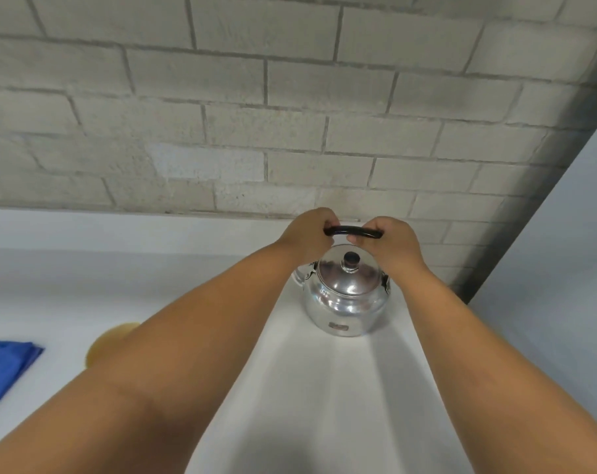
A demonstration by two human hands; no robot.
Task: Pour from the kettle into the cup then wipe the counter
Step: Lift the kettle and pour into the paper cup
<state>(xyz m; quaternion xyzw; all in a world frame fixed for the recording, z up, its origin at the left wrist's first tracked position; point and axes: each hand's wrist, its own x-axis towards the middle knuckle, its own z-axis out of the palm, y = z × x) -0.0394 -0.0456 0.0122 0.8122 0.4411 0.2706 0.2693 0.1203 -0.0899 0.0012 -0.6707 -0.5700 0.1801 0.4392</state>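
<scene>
A shiny metal kettle (pixel 346 297) with a black lid knob stands on the white counter (pixel 317 388) near the brick wall, its spout pointing left. Its black arched handle (pixel 353 231) is up. My left hand (pixel 309 236) grips the handle's left end and my right hand (pixel 391 242) grips its right end. A yellowish round object (pixel 110 338), perhaps the cup, shows at the left, mostly hidden behind my left forearm. A folded blue cloth (pixel 4 367) lies at the far left of the counter.
A grey brick wall (pixel 256 114) rises directly behind the kettle. A pale flat panel (pixel 563 251) closes off the right side beside the kettle. My two forearms stretch across the counter from the near edge.
</scene>
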